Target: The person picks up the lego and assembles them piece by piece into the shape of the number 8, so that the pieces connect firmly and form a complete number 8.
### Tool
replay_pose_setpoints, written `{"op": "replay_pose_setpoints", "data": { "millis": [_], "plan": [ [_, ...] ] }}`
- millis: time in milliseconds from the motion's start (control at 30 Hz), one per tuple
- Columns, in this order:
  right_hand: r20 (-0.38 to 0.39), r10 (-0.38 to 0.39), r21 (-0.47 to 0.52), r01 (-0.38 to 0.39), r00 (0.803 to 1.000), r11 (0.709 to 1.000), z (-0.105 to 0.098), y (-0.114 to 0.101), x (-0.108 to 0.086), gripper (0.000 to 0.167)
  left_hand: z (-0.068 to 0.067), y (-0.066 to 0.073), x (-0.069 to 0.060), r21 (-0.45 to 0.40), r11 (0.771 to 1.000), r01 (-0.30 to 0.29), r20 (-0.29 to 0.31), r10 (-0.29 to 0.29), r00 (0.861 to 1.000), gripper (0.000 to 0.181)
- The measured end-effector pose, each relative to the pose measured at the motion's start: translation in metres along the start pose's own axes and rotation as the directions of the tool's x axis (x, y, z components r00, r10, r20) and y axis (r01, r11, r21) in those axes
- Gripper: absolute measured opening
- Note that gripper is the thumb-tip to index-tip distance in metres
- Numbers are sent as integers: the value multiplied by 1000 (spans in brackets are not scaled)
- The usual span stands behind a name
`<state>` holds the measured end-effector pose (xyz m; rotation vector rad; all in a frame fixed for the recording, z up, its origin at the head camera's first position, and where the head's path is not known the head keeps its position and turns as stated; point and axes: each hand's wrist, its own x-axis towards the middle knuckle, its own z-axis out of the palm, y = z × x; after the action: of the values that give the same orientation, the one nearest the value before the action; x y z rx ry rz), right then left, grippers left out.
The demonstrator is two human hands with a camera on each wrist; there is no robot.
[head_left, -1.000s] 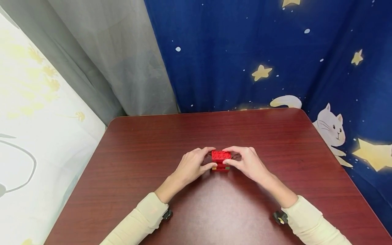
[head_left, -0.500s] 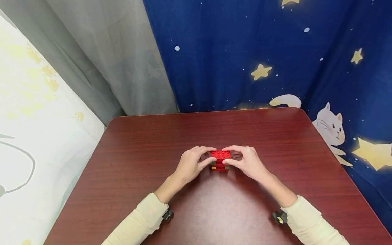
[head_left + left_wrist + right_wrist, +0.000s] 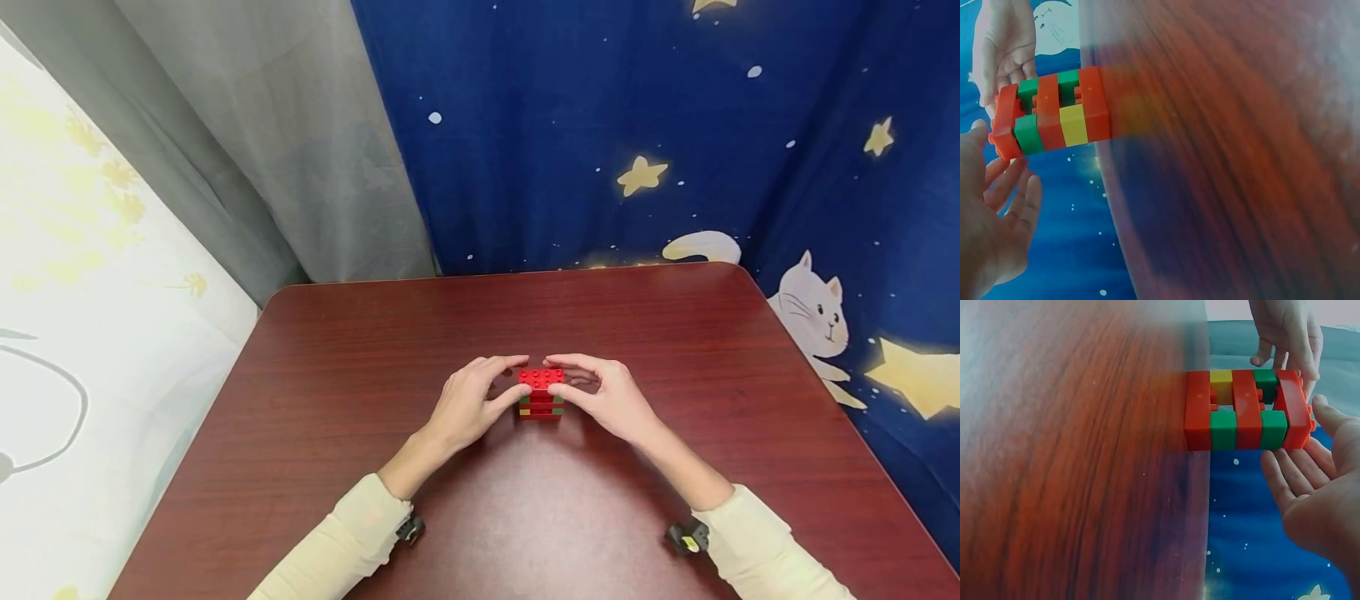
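Observation:
A tower of toy building bricks stands upright on the table, with a studded red brick (image 3: 542, 378) on top. Below it, red layers alternate with small spacer bricks: a green brick (image 3: 1029, 134) and a yellow brick (image 3: 1074, 125) on the left side, and green bricks on the right, the lower green brick (image 3: 1223, 430) among them. My left hand (image 3: 467, 403) is at the tower's left end, fingers loosely extended, thumb by the top brick's front edge. Mirroring it, my right hand (image 3: 615, 402) stands at the right end, its index finger behind and apart from the brick. Whether either thumb touches is unclear.
The dark red wooden table (image 3: 375, 333) extends around the tower on all sides. Behind its far edge hang a grey curtain (image 3: 330, 167) and a blue curtain (image 3: 540, 150) with stars. A pale patterned cloth (image 3: 112, 250) is at the left.
My fingers, earlier close against the top red brick, have loosened and drawn slightly away from it. My left thumb has moved up a little. The tower stays in place.

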<state>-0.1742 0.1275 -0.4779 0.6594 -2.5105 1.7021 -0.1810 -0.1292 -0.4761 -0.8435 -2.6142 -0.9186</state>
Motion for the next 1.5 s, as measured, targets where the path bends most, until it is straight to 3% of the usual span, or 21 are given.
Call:
{"op": "replay_pose_setpoints", "data": {
  "millis": [267,600,1033,1267,1500],
  "plan": [
    [-7,17,28,-17,1000,999,-1,-1,-1,34,1,-4,-4,-71,997,-5,-66,0,998,30],
    [-17,1,2,-1,1000,1000,1,-2,-4,35,6,-5,-8,-118,993,-23,-102,11,995,32],
    [-8,9,4,-9,1000,1000,-1,2,-4,35,0,-1,0,-77,997,-27,-53,23,998,32],
    [-13,9,20,-9,1000,1000,-1,3,-2,34,6,-3,-1,-139,990,0,-75,-11,997,29],
    [-21,7,14,-7,1000,1000,0,3,-4,33,8,-3,-3,-117,993,-5,-100,-6,995,29]
  ]
}}
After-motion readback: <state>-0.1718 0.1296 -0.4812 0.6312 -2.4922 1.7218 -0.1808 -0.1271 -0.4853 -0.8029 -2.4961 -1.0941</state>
